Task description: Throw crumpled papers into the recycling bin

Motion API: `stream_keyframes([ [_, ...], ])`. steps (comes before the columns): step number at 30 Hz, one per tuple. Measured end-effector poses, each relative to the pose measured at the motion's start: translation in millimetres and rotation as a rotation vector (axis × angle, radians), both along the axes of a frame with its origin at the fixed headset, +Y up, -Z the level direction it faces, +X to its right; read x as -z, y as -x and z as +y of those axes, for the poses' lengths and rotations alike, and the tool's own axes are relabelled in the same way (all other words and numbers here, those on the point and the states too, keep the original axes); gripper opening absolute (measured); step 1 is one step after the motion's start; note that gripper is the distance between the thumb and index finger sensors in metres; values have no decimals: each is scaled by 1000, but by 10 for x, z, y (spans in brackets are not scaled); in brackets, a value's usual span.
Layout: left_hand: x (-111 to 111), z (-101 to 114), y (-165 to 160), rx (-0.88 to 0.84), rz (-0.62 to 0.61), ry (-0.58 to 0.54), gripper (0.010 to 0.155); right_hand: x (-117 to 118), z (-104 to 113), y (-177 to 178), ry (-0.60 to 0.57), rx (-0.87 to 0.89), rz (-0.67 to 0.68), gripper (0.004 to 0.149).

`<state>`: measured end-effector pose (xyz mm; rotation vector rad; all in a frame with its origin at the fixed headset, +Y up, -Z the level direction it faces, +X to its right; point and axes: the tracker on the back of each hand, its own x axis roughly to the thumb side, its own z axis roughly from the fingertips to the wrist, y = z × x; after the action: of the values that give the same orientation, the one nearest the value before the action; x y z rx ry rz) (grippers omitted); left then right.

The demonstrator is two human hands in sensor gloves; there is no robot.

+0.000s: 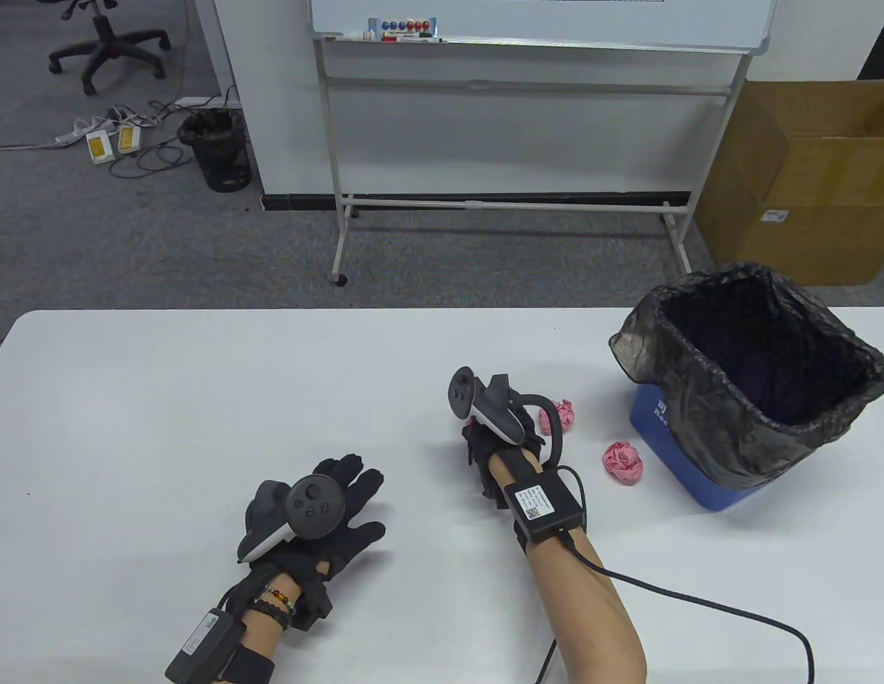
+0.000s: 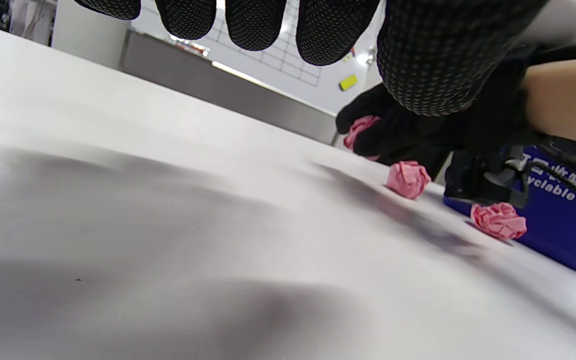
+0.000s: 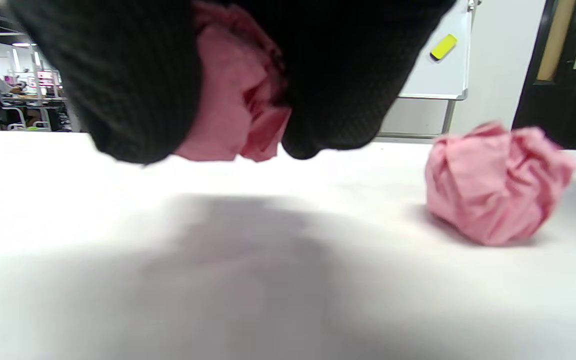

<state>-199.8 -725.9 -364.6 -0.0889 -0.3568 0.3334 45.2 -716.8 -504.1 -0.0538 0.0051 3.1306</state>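
The right hand sits low over the white table, fingers curled down around a pink crumpled paper; the right wrist view shows the ball pinched between glove surfaces just above the tabletop, so this looks like the pick-up step, with the paper gripped but barely lifted. Holding it from above with the fingers wrapped round makes sense for a light, springy ball that would squirt out of a looser pinch. Two more crumpled papers lie on the table to the right of that hand: one just beside the hand, the other nearer the recycling bin, close to its blue wall but apart from it. The bin stands on the table's right side, lined with a dark bag folded over the rim, its mouth wide open and facing up, so a short toss from the hand's position should land inside; nothing can be seen in it from here. The left hand rests flat on the table well to the left, fingers spread and straight, holding nothing and keeping clear of the work
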Motion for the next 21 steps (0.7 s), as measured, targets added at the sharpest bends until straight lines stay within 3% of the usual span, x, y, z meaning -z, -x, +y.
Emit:
stream_keyframes([
  [6, -5, -4, -18, 2, -5, 0, 75, -257, 250, -6, 34, 39, 56, 71],
  [14, -22, -8, -49, 5, -17, -7, 75, -531, 397, -201, 56, 98, 49, 72],
  [21, -27, -21, -78, 10, -27, -1, 75, -659, 508, -553, 196, 259, -13, 73],
])
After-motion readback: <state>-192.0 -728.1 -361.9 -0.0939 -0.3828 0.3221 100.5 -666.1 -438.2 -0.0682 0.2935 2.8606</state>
